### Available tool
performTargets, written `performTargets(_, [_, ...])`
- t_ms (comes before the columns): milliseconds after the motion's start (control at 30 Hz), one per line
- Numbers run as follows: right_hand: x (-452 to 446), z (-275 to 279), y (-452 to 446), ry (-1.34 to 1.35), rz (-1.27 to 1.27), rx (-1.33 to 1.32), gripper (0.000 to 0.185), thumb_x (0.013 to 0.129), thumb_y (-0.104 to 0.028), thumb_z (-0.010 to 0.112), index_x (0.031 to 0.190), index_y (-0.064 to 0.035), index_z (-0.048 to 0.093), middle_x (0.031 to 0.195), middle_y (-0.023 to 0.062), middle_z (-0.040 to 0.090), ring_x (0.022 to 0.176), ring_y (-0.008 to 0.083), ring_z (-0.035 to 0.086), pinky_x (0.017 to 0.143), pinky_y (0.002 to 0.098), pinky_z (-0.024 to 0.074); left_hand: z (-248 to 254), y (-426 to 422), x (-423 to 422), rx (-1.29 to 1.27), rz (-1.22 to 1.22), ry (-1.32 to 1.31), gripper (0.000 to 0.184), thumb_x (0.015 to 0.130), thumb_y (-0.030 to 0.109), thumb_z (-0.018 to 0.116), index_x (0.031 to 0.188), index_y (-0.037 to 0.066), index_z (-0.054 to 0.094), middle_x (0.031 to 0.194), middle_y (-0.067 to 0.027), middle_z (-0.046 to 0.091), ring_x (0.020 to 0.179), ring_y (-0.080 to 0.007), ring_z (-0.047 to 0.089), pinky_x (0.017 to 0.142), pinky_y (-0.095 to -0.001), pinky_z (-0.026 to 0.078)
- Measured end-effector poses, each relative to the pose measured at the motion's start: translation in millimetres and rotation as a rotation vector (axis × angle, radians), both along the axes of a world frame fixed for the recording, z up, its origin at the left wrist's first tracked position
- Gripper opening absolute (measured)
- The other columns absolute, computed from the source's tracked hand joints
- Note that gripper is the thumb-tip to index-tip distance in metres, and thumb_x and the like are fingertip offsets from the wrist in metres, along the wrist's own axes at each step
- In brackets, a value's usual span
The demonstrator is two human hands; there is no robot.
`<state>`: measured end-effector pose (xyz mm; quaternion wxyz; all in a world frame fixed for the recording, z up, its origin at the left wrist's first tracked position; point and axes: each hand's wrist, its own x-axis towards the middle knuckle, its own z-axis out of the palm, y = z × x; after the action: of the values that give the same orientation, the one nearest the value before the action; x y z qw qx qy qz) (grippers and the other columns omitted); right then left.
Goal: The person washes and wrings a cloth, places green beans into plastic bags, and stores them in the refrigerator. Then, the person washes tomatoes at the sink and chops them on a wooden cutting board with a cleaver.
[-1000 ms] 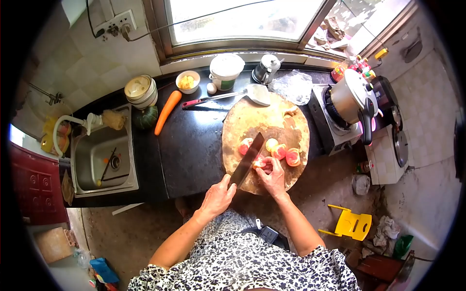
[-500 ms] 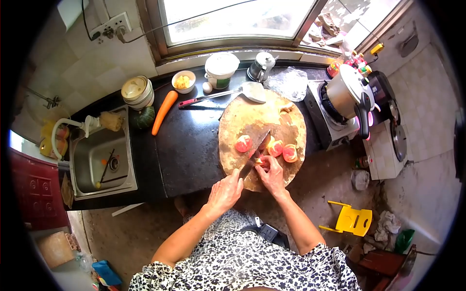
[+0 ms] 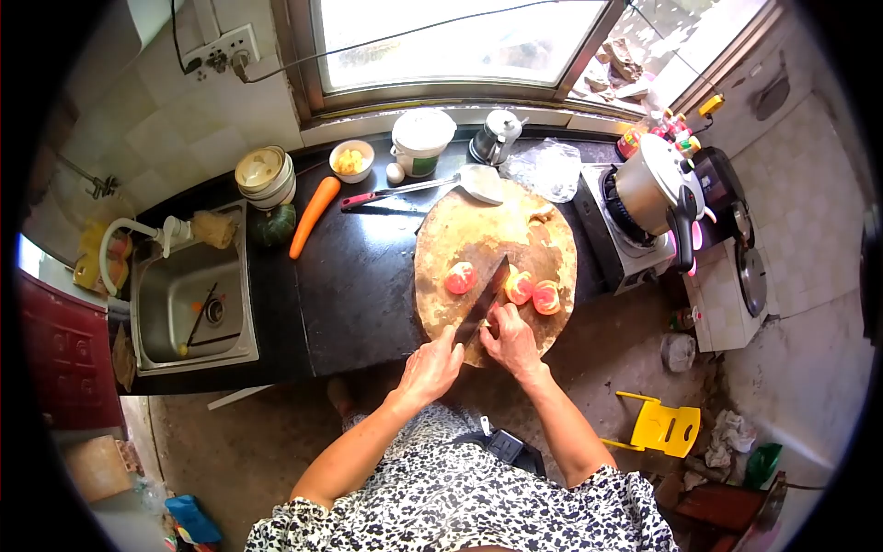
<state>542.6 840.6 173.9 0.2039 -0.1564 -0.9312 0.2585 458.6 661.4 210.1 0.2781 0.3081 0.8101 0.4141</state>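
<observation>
My left hand (image 3: 430,370) is wrapped round the handle of a dark cleaver (image 3: 483,304), whose blade points up and to the right over the round wooden chopping board (image 3: 451,225). Close to the blade's right side, my right hand (image 3: 510,339) has its fingers pinched on a tomato piece, mostly hidden by the fingertips. One tomato half (image 3: 461,278) lies left of the blade. Right of it are a red and yellow tomato piece (image 3: 519,288) and another tomato piece (image 3: 546,297). A spatula (image 3: 480,184) rests with its head on the board's back edge.
A carrot (image 3: 315,217), green squash (image 3: 273,226), stacked bowls (image 3: 267,177), small bowl (image 3: 351,160), egg (image 3: 395,173), white bucket (image 3: 423,143) and metal pot (image 3: 497,136) stand behind. The sink (image 3: 195,304) is left. A pressure cooker (image 3: 648,184) sits on the stove at right.
The cleaver has tilted and shifted slightly beside my right fingers. My left hand has moved right and my right hand slightly down. The view has shifted a little.
</observation>
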Motion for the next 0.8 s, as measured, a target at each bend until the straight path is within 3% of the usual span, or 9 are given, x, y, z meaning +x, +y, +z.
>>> performTargets(100, [-1.4, -20.8, 12.3, 0.037, -0.087, -0.136, 0.014, 0.084, -0.009, 0.067, 0.087, 0.002, 0.061, 0.082, 0.0187, 0.06, 0.073, 0.0343, 0.062, 0.066, 0.0405, 0.051, -6.5, -5.5, -7.7, 0.088, 0.086, -0.167, 0.028, 0.095, 0.021, 0.055, 0.115, 0.001, 0.05, 0.08, -0.029, 0.06, 0.086, -0.0497, 0.061, 0.07, -0.0456, 0.049])
performTargets(167, [2.1, -30.9, 24.6, 0.014, -0.111, -0.283, 0.014, 0.09, -0.013, 0.063, 0.089, 0.0006, 0.064, 0.071, 0.0125, 0.062, 0.062, 0.0207, 0.061, 0.058, 0.0346, 0.0501, 1.3, -12.0, -11.4, 0.077, 0.125, -0.164, 0.029, 0.096, 0.021, 0.054, 0.118, 0.003, 0.05, 0.082, -0.0302, 0.06, 0.085, -0.0489, 0.062, 0.069, -0.0459, 0.048])
performTargets(233, [1.7, -6.3, 23.7, -0.056, -0.252, -0.863, 0.011, 0.089, -0.013, 0.061, 0.088, -0.002, 0.064, 0.067, 0.0076, 0.061, 0.06, 0.0143, 0.059, 0.053, 0.0281, 0.0496, 19.3, -15.8, -13.9, 0.076, 0.194, -0.122, 0.031, 0.096, 0.021, 0.053, 0.119, -0.001, 0.048, 0.082, -0.0317, 0.059, 0.082, -0.0483, 0.062, 0.068, -0.0461, 0.048])
performTargets(300, [1.0, -13.5, 40.5, 0.175, -0.127, -1.37, 0.015, 0.088, -0.009, 0.049, 0.097, -0.0015, 0.057, 0.087, 0.0106, 0.063, 0.068, 0.0179, 0.063, 0.053, 0.0273, 0.0519, 17.6, -19.4, -11.6, 0.075, 0.289, -0.058, 0.032, 0.096, 0.02, 0.053, 0.117, -0.003, 0.048, 0.08, -0.0322, 0.058, 0.08, -0.0487, 0.062, 0.067, -0.0466, 0.048])
performTargets(367, [-10.9, -6.7, 43.7, 0.274, -0.128, -1.534, 0.016, 0.088, -0.008, 0.045, 0.099, -0.0001, 0.055, 0.097, 0.012, 0.061, 0.075, 0.0194, 0.064, 0.054, 0.0274, 0.0527, 16.3, -21.7, -11.4, 0.091, 0.319, -0.071, 0.031, 0.096, 0.02, 0.053, 0.115, -0.005, 0.047, 0.073, -0.0318, 0.055, 0.071, -0.0467, 0.061, 0.062, -0.048, 0.046])
performTargets(467, [-44.2, -18.8, 64.0, -0.019, -0.051, -1.134, 0.02, 0.089, -0.014, 0.061, 0.104, -0.0013, 0.061, 0.099, 0.0108, 0.062, 0.078, 0.0186, 0.064, 0.062, 0.0291, 0.0532, -16.3, -25.3, -10.8, 0.112, 0.304, -0.097, 0.031, 0.096, 0.02, 0.051, 0.116, -0.003, 0.046, 0.061, -0.0184, 0.053, 0.051, -0.023, 0.058, 0.047, -0.0388, 0.044])
performTargets(567, [-87.0, -34.6, 61.9, -0.019, 0.034, -0.588, 0.024, 0.087, -0.019, 0.07, 0.104, -0.0036, 0.065, 0.091, 0.0081, 0.065, 0.078, 0.0168, 0.063, 0.068, 0.0296, 0.0525, -2.2, -18.5, -6.0, 0.072, 0.407, -0.286, 0.029, 0.097, 0.022, 0.053, 0.108, -0.003, 0.045, 0.074, -0.0301, 0.056, 0.072, -0.0494, 0.058, 0.066, -0.0505, 0.046])
performTargets(733, [-102.1, 4.2, 47.6, -0.265, 0.031, -0.574, 0.026, 0.081, -0.016, 0.073, 0.102, -0.003, 0.064, 0.082, 0.0064, 0.067, 0.077, 0.0145, 0.063, 0.072, 0.0299, 0.0516, 9.2, -17.0, -5.8, 0.09, 0.45, -0.514, 0.024, 0.098, 0.024, 0.053, 0.1, 0.003, 0.042, 0.054, -0.0061, 0.05, 0.04, -0.0138, 0.05, 0.037, -0.0305, 0.042])
performTargets(800, [-99.2, 14.2, 43.7, -0.324, 0.017, -0.532, 0.026, 0.079, -0.014, 0.073, 0.101, -0.002, 0.064, 0.081, 0.0067, 0.067, 0.076, 0.0143, 0.063, 0.071, 0.0298, 0.0517, 6.1, -18.6, -4.2, 0.119, 0.454, -0.533, 0.023, 0.098, 0.024, 0.052, 0.099, 0.003, 0.042, 0.054, -0.0064, 0.05, 0.04, -0.0143, 0.05, 0.038, -0.031, 0.043])
